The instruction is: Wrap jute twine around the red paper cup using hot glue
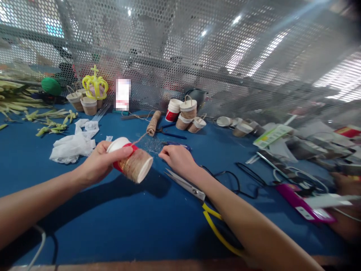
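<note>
My left hand is wrapped round a red and white paper cup, tilted with its base toward the right. Brown twine covers the cup's lower part, and a strand runs from it to a twine roll lying behind. My right hand is closed just right of the cup, apart from it, fingers curled together low over the table; anything inside them is hidden. Under my right forearm lie scissors with yellow handles. Behind that hand sits a small purple-blue object, partly covered.
Several twine-wrapped cups stand at the back, near dark-handled pliers. Crumpled white plastic lies left, below a yellow crown-shaped piece. At right are a purple power strip, cables and another person's blurred hand. A perforated metal screen bounds the back.
</note>
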A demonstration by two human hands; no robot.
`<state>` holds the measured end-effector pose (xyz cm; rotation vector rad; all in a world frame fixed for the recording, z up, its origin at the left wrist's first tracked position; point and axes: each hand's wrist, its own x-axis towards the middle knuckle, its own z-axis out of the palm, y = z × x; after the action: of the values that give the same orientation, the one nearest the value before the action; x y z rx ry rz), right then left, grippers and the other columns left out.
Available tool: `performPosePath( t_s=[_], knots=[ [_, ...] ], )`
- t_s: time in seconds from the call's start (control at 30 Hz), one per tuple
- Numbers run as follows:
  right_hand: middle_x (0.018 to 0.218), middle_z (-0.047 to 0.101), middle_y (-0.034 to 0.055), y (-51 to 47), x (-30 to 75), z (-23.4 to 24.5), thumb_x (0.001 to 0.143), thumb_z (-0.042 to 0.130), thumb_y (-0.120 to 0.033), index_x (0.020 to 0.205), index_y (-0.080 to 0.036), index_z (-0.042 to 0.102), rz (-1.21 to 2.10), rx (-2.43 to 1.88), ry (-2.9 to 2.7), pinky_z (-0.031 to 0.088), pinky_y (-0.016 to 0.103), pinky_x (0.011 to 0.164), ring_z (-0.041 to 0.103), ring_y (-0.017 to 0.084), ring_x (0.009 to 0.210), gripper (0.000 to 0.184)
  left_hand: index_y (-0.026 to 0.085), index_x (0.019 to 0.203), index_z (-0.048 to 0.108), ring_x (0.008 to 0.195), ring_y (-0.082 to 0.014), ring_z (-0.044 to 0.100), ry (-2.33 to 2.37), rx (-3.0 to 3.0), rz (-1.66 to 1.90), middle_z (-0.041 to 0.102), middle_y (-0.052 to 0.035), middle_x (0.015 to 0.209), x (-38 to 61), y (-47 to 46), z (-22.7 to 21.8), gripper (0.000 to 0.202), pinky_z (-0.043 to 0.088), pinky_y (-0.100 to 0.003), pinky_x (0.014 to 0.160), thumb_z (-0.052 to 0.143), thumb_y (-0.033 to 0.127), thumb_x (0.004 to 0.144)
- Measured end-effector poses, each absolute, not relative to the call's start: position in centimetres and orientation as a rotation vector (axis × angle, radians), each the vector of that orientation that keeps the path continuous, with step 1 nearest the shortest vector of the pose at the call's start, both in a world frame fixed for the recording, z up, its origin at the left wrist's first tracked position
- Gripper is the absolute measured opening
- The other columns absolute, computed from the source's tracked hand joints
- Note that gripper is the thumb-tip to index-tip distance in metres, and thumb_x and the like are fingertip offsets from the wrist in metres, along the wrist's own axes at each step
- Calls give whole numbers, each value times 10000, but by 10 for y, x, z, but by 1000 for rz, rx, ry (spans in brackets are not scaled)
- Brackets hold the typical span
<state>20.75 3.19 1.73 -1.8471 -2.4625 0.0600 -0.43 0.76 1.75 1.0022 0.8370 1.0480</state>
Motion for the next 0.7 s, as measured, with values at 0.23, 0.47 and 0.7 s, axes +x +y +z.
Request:
performPosePath(
  t_s=[0.23, 0.47, 0.7],
  knots=[
    [705, 668, 49, 25, 216, 18, 738, 558, -284, 791, -178, 657, 190, -1962, -2418, 367, 245, 519, 599, 194, 672, 155, 173, 587, 653, 558, -117, 536, 753, 858, 1328, 627, 8, 589, -15, 18, 53, 110, 436, -223, 544, 620, 278, 597],
    [614, 621, 6, 10, 242, 68, 805, 444, -256, 998, -152, 593, 374, -1811, -2087, 411, 213, 501, 539, 102, 492, 266, 113, 537, 597, 506, -79, 477, 908, 937, 1239, 558, 4, 535, -7, 26, 7, 175, 371, -173, 470, 695, 256, 562],
    [659, 640, 62, 17, 256, 65, 782, 457, -380, 717, -170, 618, -33, -2075, -1879, 408, 266, 572, 582, 173, 614, 273, 121, 529, 581, 443, -60, 353, 979, 1379, 922, 445, 35, 461, 0, 12, -14, 286, 296, -180, 433, 607, 371, 667]
  ],
)
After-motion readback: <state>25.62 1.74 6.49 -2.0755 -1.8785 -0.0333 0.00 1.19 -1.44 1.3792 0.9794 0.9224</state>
